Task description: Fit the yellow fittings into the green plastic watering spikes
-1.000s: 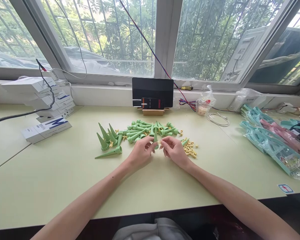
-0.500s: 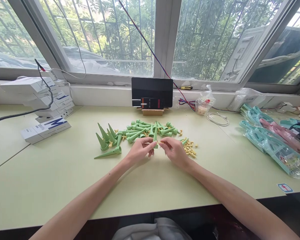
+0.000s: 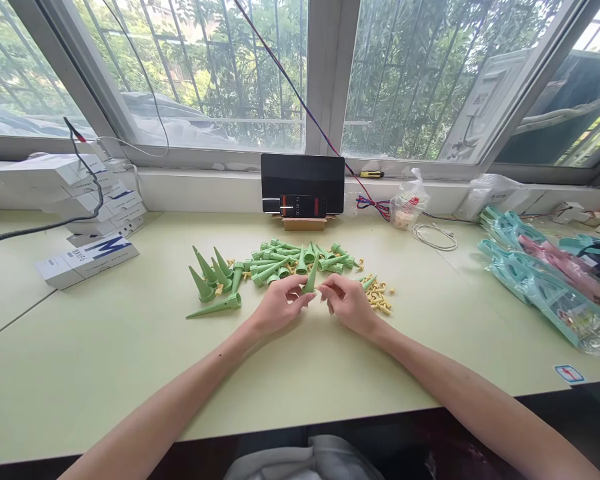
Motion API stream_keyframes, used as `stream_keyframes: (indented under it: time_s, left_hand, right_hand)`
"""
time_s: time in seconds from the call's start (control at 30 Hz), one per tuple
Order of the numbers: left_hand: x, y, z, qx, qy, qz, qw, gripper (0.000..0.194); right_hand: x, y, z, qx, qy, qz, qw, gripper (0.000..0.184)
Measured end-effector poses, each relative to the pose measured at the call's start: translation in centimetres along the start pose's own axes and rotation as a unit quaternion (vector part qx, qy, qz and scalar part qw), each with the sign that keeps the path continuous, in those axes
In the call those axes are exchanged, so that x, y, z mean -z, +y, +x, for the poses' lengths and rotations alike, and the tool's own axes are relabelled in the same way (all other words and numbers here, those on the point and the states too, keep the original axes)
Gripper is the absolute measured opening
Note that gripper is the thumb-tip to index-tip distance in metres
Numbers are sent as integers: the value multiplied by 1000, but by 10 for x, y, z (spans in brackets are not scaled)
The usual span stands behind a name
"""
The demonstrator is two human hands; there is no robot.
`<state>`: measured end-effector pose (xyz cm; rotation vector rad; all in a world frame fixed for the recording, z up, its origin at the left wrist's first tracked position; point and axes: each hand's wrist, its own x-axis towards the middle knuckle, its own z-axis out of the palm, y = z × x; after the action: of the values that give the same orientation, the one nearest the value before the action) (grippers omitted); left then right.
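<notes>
Grasping left hand (image 3: 281,303): 1 green cone (image 3: 312,278), tip up.
Right hand (image 3: 349,301): bunched; cannot tell whether holding anything.
Cone: best steadied at base, behind bench's (image 3: 290,387) front edge.

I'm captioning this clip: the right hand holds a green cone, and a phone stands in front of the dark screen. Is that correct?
Not quite: the left hand, not the right hand, holds the green cone, as the head view shows. The phone does stand in front of the dark screen.
</notes>
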<state>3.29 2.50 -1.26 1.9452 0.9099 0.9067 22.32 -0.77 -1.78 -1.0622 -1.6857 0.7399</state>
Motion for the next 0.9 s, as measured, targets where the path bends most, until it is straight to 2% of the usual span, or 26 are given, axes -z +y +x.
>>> stream_keyframes:
  time_s: [0.2,0.47,0.63,0.9]
  left_hand:
    - [0,4,-1,-52,-9,47,998,24]
    - [-1,13,-3,-105,-20,85,991,23]
    - [-3,13,-3,-97,-9,74,992,28]
    - [-4,12,1,6,-1,-86,996,38]
  right_hand:
    - [0,-2,1,-91,-24,118,989,37]
    - [4,-1,4,-223,-73,247,940,39]
    - [4,-1,5,-235,-78,286,925,40]
    - [1,0,6,-197,-75,274,938,45]
